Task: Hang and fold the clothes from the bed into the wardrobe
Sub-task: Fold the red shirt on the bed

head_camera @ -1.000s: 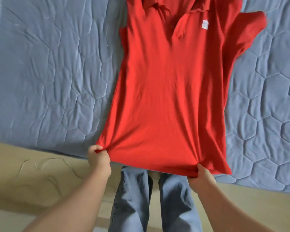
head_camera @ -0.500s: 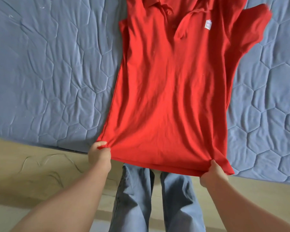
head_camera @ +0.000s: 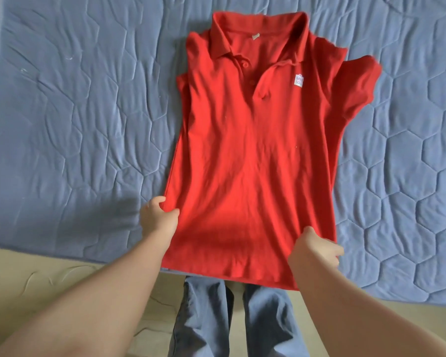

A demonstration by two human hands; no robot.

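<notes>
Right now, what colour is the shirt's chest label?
The label is white with bluish print; head view shows it.

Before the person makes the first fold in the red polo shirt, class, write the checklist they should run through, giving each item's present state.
1. The red polo shirt lies front up on the quilt: ok.
2. The left hand grips one side edge: ok.
3. The right hand grips the other side, near the hem: ok.
4. Sleeves even: not ok; the sleeve on the right hand's side splays out crumpled.
5. Hem on the quilt: not ok; it hangs over the edge.
6. Underside smooth: cannot tell.
</notes>
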